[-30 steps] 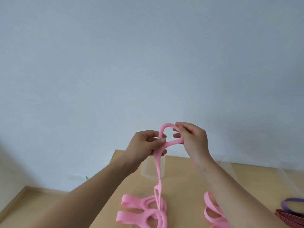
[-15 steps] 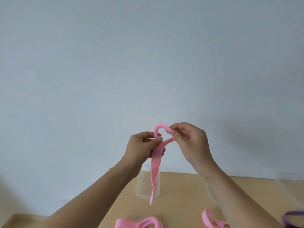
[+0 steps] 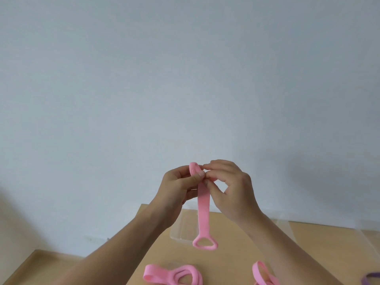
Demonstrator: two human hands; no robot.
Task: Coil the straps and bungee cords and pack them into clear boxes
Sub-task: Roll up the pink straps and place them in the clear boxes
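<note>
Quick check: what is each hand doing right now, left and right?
Left hand: pinching the rolled top of the pink strap.
Right hand: fingertips pinching the same strap at the roll.

No readable text, label, brand, number or sign anywhere in view.

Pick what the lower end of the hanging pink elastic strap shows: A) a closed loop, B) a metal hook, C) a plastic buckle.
A: the pink elastic strap, held at its top by the left hand and right hand, ends below in a closed pink loop.
</note>
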